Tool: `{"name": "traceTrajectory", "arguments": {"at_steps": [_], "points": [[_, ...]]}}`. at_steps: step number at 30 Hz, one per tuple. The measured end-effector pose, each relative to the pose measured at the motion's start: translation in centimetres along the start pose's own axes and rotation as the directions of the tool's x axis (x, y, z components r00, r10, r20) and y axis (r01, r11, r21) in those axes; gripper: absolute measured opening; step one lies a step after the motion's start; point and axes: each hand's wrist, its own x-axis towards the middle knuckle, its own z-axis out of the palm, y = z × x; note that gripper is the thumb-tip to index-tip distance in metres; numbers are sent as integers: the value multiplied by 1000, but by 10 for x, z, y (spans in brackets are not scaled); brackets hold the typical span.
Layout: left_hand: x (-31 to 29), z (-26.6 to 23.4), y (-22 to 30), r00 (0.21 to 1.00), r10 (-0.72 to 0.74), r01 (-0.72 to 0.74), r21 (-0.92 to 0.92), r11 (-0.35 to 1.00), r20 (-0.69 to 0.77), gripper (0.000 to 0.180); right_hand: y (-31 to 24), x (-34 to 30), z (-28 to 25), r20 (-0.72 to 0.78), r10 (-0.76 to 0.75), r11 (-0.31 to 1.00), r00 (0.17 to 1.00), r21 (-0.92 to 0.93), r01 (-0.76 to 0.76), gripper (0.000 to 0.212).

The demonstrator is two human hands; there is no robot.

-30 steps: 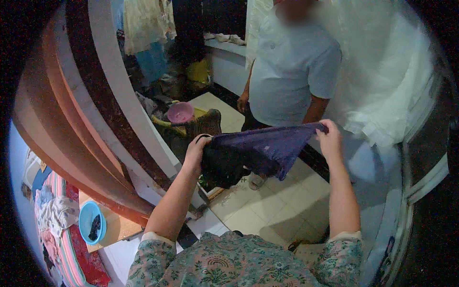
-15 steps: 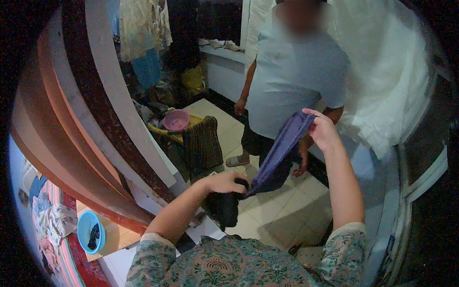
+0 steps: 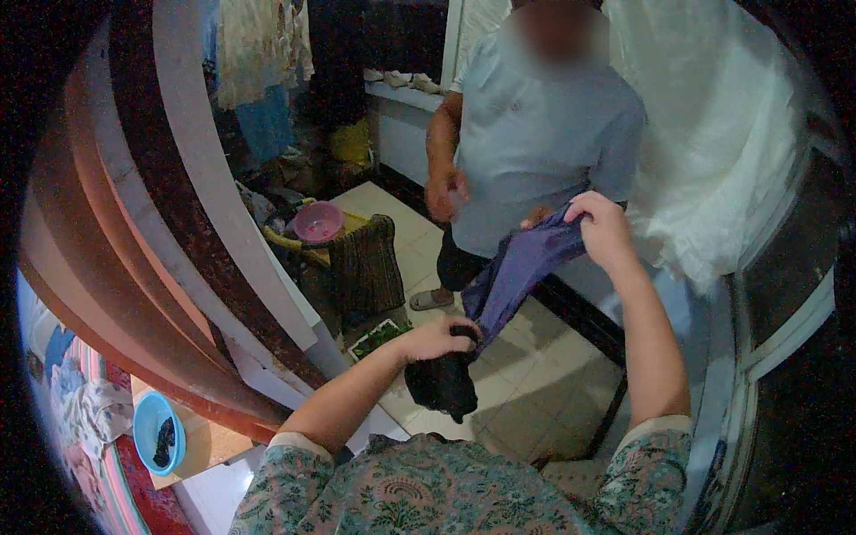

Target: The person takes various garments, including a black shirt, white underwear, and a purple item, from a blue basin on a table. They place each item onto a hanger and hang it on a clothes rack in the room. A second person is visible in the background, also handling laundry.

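Observation:
A dark purple cloth (image 3: pixel 526 263) hangs slack and slanting between my hands; its exact kind I cannot make out. My right hand (image 3: pixel 606 225), raised at the right, pinches its upper end. Lower and to the left, my left hand (image 3: pixel 444 337) is closed on a bunched black cloth (image 3: pixel 443 385), which dangles below the fingers. The purple cloth's lower end reaches my left fingertips; whether they grip it too is unclear. Facing me stands a person in a light shirt (image 3: pixel 535 147), one hand (image 3: pixel 446 194) lifted at the waist, the other partly hidden behind the purple cloth.
At my left stands a curved wooden panel (image 3: pixel 107 259). Beyond it a pink basin (image 3: pixel 318 221) rests on a chair draped with dark striped cloth (image 3: pixel 364 267). A blue basin (image 3: pixel 159 432) holding something black sits on a board at lower left. White sheeting (image 3: pixel 713 152) hangs at right.
The purple cloth has swung from steep to a flatter slant and spread wider. My left hand has shifted right with the black cloth. The other person has lifted a hand to the waist.

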Motion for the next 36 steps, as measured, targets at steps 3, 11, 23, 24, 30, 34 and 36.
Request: {"name": "traceTrajectory", "arguments": {"at_steps": [3,11,23,24,30,34,36], "points": [[-2,-9,-9,989,-53,37,-118,992,-136,28,-26,-3,5,-19,15,995,1000,-103,-16,26],[-24,-13,23,824,-403,-125,-821,558,-399,24,-31,-34,54,-195,-12,955,981,288,69,44],[-2,18,50,688,-234,-176,-471,864,-687,20,-45,-175,180,633,173,-423,754,740,-523,76],[-4,23,52,708,-146,-200,-394,897,-691,19,-46,-172,178,658,203,-462,725,718,-521,74],[6,50,29,785,135,-317,-205,926,-605,16,-46,-175,190,698,160,-643,698,610,-463,50],[12,41,38,690,159,-311,-92,946,-706,21,-43,-157,177,743,222,-675,631,584,-451,48],[17,24,23,608,226,-208,122,970,-761,29,-45,-136,170,727,217,-579,651,633,-514,47]]}}
